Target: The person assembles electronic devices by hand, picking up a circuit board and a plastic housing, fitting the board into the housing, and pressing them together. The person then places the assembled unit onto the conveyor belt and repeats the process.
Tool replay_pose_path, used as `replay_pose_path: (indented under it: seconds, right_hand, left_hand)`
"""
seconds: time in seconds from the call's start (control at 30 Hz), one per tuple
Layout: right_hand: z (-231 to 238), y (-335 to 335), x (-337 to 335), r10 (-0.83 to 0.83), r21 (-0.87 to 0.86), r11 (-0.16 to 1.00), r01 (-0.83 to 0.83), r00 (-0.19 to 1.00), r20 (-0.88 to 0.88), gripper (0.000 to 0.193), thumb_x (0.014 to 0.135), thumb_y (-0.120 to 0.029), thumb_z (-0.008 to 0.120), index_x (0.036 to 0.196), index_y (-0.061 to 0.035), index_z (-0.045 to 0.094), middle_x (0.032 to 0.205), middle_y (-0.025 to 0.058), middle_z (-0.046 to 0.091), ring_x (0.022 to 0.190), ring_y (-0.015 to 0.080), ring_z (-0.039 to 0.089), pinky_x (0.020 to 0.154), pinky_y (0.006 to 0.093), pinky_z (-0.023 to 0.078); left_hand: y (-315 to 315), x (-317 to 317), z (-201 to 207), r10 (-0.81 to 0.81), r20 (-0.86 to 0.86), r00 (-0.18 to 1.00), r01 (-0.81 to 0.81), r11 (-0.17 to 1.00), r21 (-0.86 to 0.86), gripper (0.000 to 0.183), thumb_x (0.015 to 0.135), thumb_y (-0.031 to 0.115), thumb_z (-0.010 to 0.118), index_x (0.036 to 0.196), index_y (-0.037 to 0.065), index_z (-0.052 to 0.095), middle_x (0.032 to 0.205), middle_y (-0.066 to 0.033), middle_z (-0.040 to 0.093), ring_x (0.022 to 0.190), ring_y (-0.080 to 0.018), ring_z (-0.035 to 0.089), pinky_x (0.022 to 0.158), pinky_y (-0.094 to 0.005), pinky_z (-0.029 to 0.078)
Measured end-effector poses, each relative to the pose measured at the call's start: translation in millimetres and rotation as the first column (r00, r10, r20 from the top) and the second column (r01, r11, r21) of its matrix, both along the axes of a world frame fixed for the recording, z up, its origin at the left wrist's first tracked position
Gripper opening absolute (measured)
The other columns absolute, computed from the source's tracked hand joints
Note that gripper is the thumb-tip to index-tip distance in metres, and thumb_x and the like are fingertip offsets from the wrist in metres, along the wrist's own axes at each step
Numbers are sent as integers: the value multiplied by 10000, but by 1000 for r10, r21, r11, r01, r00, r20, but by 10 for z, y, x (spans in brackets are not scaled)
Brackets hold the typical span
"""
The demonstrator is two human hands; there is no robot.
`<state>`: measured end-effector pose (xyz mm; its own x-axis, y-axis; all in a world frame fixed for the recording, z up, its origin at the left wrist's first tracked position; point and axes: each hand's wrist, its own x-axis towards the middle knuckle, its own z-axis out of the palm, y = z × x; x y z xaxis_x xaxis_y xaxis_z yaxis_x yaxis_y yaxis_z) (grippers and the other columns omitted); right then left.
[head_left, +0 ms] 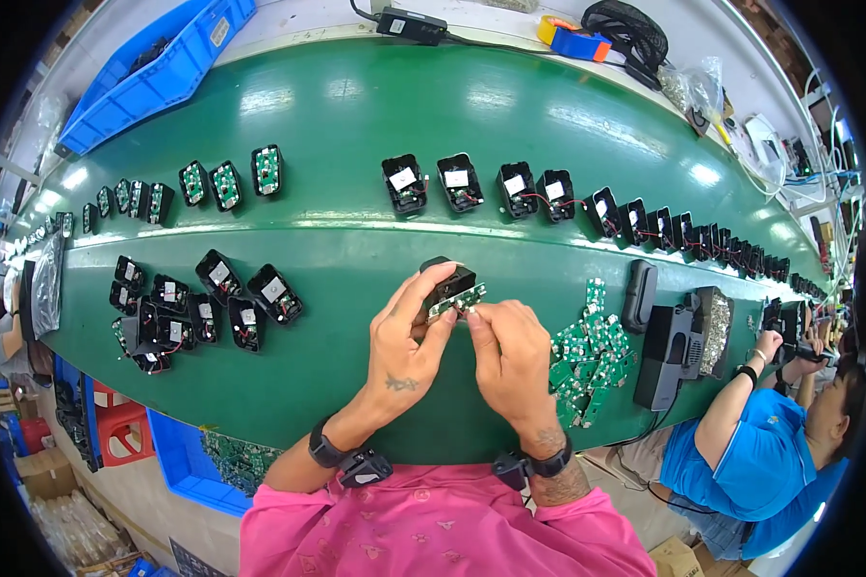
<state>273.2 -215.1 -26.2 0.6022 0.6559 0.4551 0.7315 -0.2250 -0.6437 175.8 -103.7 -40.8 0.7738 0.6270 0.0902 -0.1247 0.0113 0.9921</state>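
Observation:
In front of my chest, my left hand (401,341) is closed around a small black plastic housing (448,285), held tilted above the green table. A green circuit board (459,302) lies along the housing's near edge. My right hand (510,351) pinches that board with thumb and forefinger, and the left thumb touches it too. The fingers partly hide where board and housing meet. Just right of my right hand is a heap of loose green circuit boards (590,361). To the left lie several open black housings (175,300) with white patches inside.
Housings with boards (225,185) and wired housings (459,183) line the far side of the green table (375,106). A blue bin (149,72) stands far left. At right sit a black device (669,351) and a metal-parts tray (714,332); beyond them works a person in blue (751,442).

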Motion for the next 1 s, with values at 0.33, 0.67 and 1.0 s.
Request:
replay_pose_path:
  seconds: [0.33, 0.67, 1.0]
  right_hand:
    - [143, -65, 203, 320, -36, 943, -332, 930, -182, 55, 846, -33, 651, 815, 4, 626, 709, 124, 626, 656, 320, 611, 647, 402, 474]
    - [135, -47, 216, 321, -159, 929, -334, 942, -98, 41, 845, -31, 637, 824, 3, 634, 762, 149, 657, 705, 336, 640, 654, 409, 480]
    - [35, 66, 119, 237, -101, 966, -239, 971, -31, 72, 892, -50, 638, 883, 21, 631, 763, 147, 658, 662, 283, 650, 601, 360, 490]
  left_hand:
    - [178, -71, 128, -190, -24, 981, 191, 967, 167, 466, 893, -94, 585, 1345, 8, 542, 1319, -128, 571, 1101, -179, 628, 882, -275, 551]
    - [124, -36, 103, -87, -99, 991, 122, 887, 446, 493, 838, -126, 598, 1303, 38, 582, 1229, -159, 614, 1014, -225, 670, 789, -286, 586]
    - [106, -23, 2, -28, -38, 999, 34, 987, 159, 458, 930, -45, 571, 1376, 13, 482, 1220, -120, 605, 910, -132, 669, 734, -277, 588]
